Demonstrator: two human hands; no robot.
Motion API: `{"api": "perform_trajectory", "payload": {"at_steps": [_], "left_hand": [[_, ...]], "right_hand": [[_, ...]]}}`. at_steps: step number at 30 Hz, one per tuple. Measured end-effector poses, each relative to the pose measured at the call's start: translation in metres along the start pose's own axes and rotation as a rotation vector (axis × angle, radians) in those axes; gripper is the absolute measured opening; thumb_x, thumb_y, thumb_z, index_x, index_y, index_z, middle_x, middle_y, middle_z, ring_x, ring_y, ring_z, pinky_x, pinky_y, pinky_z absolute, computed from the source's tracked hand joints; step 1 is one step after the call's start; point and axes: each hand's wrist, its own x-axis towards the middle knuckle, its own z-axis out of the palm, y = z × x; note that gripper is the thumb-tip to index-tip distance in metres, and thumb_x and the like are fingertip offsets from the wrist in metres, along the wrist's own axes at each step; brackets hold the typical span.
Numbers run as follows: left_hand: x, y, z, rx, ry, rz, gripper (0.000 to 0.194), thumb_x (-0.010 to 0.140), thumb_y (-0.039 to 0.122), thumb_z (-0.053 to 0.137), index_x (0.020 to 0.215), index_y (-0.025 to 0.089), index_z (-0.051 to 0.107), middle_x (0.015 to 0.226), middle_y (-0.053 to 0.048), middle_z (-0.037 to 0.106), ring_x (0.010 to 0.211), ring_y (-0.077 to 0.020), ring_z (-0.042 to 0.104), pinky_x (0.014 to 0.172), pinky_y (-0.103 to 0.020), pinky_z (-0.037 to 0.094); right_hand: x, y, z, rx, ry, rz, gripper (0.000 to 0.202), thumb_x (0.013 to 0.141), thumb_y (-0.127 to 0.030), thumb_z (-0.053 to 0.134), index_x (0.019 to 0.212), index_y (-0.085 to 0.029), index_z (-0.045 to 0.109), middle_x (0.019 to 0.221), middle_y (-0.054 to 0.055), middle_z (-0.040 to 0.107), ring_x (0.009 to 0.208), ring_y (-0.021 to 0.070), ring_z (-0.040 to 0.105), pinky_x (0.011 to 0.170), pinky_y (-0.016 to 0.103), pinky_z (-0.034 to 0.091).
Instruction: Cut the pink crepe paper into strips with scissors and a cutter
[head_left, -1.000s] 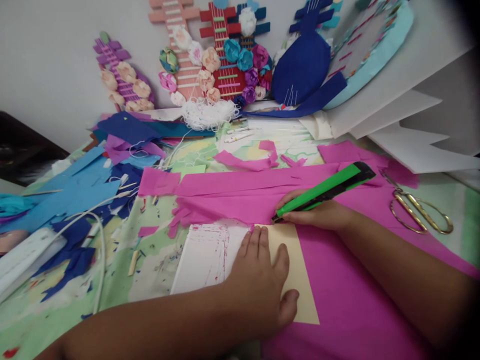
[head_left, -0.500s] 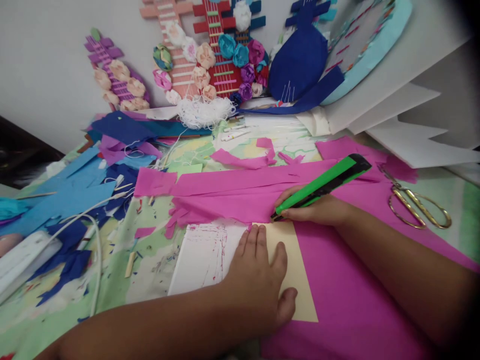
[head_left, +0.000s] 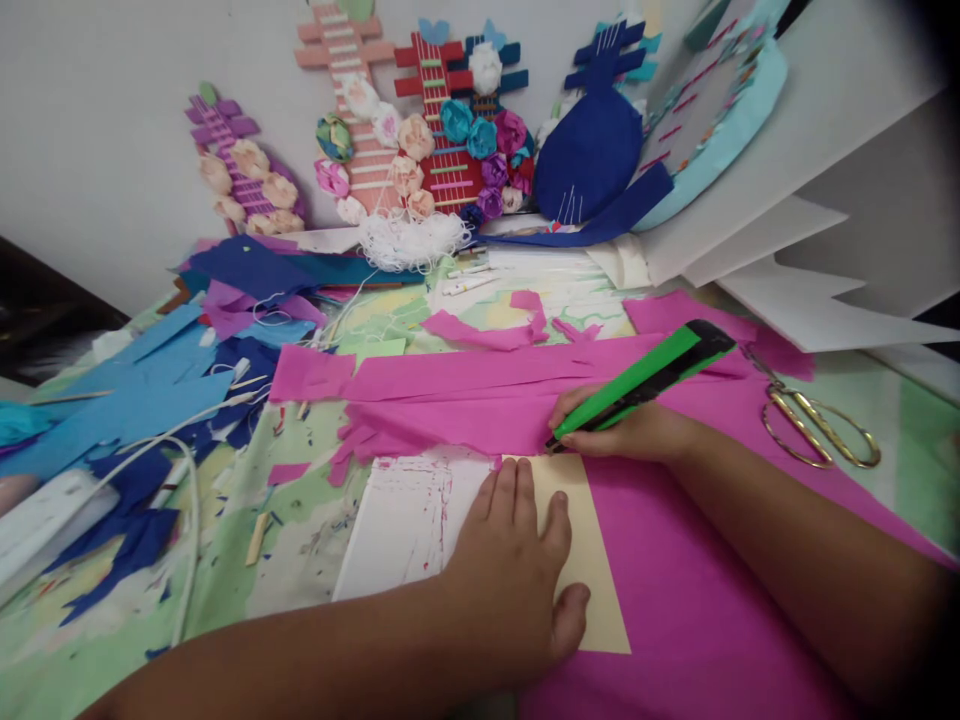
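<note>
My left hand [head_left: 510,570] lies flat with fingers spread, pressing on a pale yellow card [head_left: 596,560] and the edge of a white board [head_left: 397,530] marked with pink scratches. The card rests on a large sheet of magenta paper [head_left: 675,590]. My right hand [head_left: 630,432] is closed around a green and black utility knife [head_left: 645,380]. Its tip points down at the card's top edge, just right of my left fingertips; whether the blade touches the paper is too small to tell. Cut magenta strips [head_left: 450,372] lie just beyond.
Gold-handled scissors [head_left: 817,428] lie at the right on the magenta paper. Blue paper scraps [head_left: 165,400], a white power strip [head_left: 56,525] and its cable are at left. Decorated paper instruments [head_left: 589,150] and a heap of white string [head_left: 412,240] stand along the wall. White boards [head_left: 780,220] lean at right.
The view has tilted slightly, so the scene sits a little lower. My right hand and the knife stay near the card's top edge; my left hand keeps its place.
</note>
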Motion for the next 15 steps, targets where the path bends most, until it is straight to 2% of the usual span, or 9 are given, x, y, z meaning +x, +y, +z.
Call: {"api": "perform_trajectory", "payload": {"at_steps": [8, 15], "left_hand": [[0.0031, -0.0031, -0.0015, 0.007, 0.004, 0.067, 0.062, 0.079, 0.047, 0.033, 0.125, 0.005, 0.037, 0.134, -0.025, 0.023, 0.124, -0.0396, 0.01, 0.098, -0.052, 0.016], [0.0017, -0.0031, -0.0015, -0.001, 0.015, 0.064, 0.062, 0.079, 0.047, 0.034, 0.125, 0.006, 0.037, 0.134, -0.025, 0.023, 0.123, -0.0409, 0.011, 0.097, -0.053, 0.017]], "right_hand": [[0.003, -0.0021, 0.0066, -0.105, 0.019, -0.073, 0.014, 0.07, -0.025, 0.056, 0.081, -0.017, 0.059, 0.081, 0.003, 0.061, 0.076, 0.0128, 0.058, 0.071, 0.026, 0.047], [0.0021, -0.0015, 0.0055, -0.037, 0.014, -0.048, 0.019, 0.069, -0.031, 0.059, 0.082, -0.017, 0.058, 0.08, 0.002, 0.06, 0.076, 0.0132, 0.058, 0.071, 0.027, 0.048]]}}
